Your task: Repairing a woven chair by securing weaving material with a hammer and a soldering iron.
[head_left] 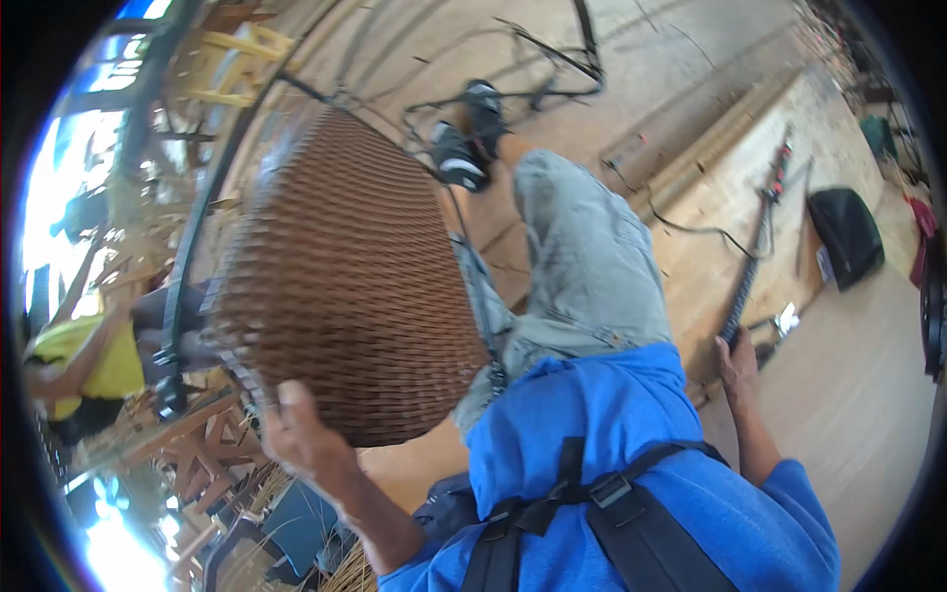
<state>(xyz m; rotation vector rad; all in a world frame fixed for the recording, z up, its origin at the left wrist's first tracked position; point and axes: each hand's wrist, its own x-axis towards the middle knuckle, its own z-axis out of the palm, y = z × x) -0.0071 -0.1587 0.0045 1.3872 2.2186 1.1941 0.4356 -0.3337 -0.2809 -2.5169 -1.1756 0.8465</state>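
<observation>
A brown woven wicker panel (355,286) on a dark frame stands tilted in front of me, left of my legs. My left hand (311,429) is closed on its lower left edge; motion smears the fingers a little. On the right, my right hand (740,367) is closed round the near end of a long black rod-like tool (752,266), which has red and pale marks toward its far end. The tool lies along a wooden board surface (819,128) beside my leg. What my right palm covers is hidden.
A black pouch (846,237) and a thin dark cable (695,232) lie on the board. Bent dark metal frame parts (552,94) rest on the floor beyond my shoes (469,148). At the left sit a person in yellow (99,360), wooden furniture parts and a yellow stool (237,64).
</observation>
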